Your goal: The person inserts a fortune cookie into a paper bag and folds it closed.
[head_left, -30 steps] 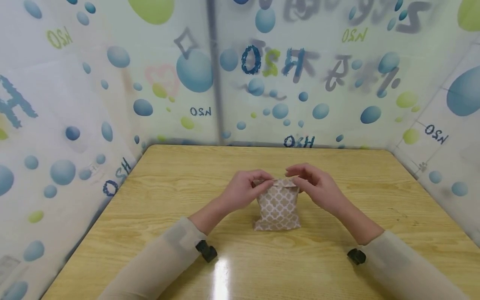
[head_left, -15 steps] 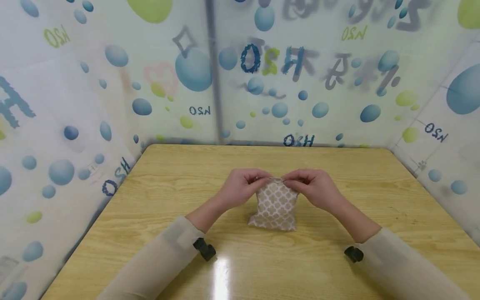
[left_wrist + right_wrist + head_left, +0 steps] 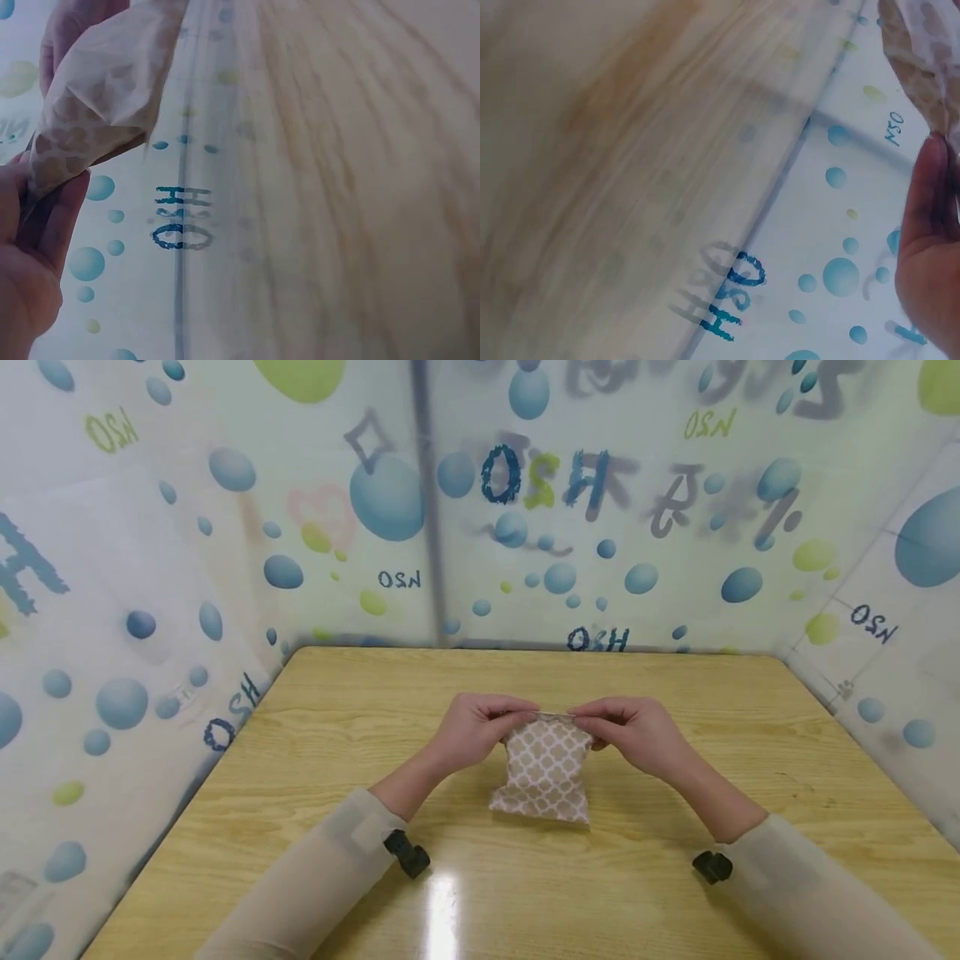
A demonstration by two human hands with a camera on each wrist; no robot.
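Observation:
A small paper bag (image 3: 547, 772), tan with a white lattice pattern, stands upright between both hands near the middle of the table. Its top edge is folded over. My left hand (image 3: 477, 729) pinches the left end of that top edge between thumb and fingers. At the right end, my right hand (image 3: 637, 732) pinches the same edge. In the left wrist view the bag (image 3: 101, 97) runs up from the left hand (image 3: 34, 262), its side creased. The right wrist view shows part of the bag (image 3: 926, 60) above the right hand's (image 3: 934, 255) fingers.
The wooden table (image 3: 360, 702) spreads around the bag, with a bright light reflection at its front. Walls with a bubble print (image 3: 645, 510) rise at the back and both sides. A black strap buckle (image 3: 407, 853) hangs at the left sleeve, another buckle (image 3: 712, 867) at the right.
The right hand, loosely at the bag's top one second ago, now pinches its edge. The top fold has been worked down, and the bag has shifted slightly left, its base swung toward the left.

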